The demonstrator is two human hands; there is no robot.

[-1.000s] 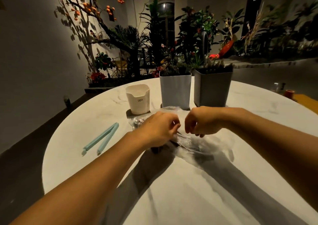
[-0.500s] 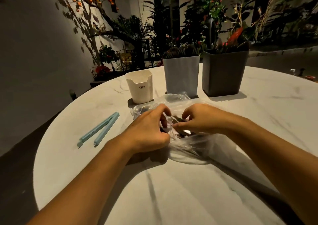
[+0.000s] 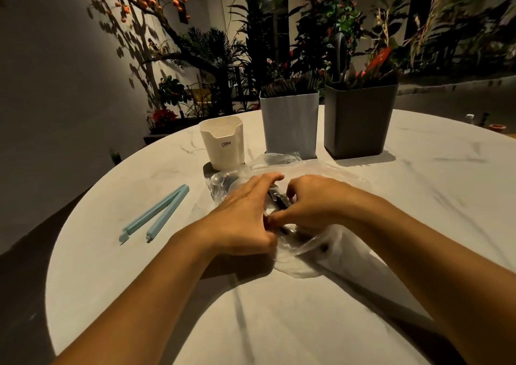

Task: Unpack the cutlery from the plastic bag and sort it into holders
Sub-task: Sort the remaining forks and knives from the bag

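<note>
A clear plastic bag (image 3: 312, 247) with dark cutlery inside lies on the round marble table (image 3: 279, 322). My left hand (image 3: 245, 219) and my right hand (image 3: 312, 205) meet on top of the bag, and the fingers of both pinch the plastic at its middle. Some cutlery (image 3: 223, 181) shows through the bag's far left end. Behind the bag stand three holders: a short cream cup (image 3: 222, 142), a light grey square holder (image 3: 290, 125) with dark cutlery in it, and a dark grey square holder (image 3: 358, 121) holding utensils.
A light blue bag clip (image 3: 156, 213) lies opened in a V on the table to the left. Plants and a branch with orange berries stand behind the table. Small items sit at the far right table edge (image 3: 495, 126).
The view has drawn closer and tilted down. Both hands have shifted slightly on the bag, pressing closer together and gathering the plastic between them.
</note>
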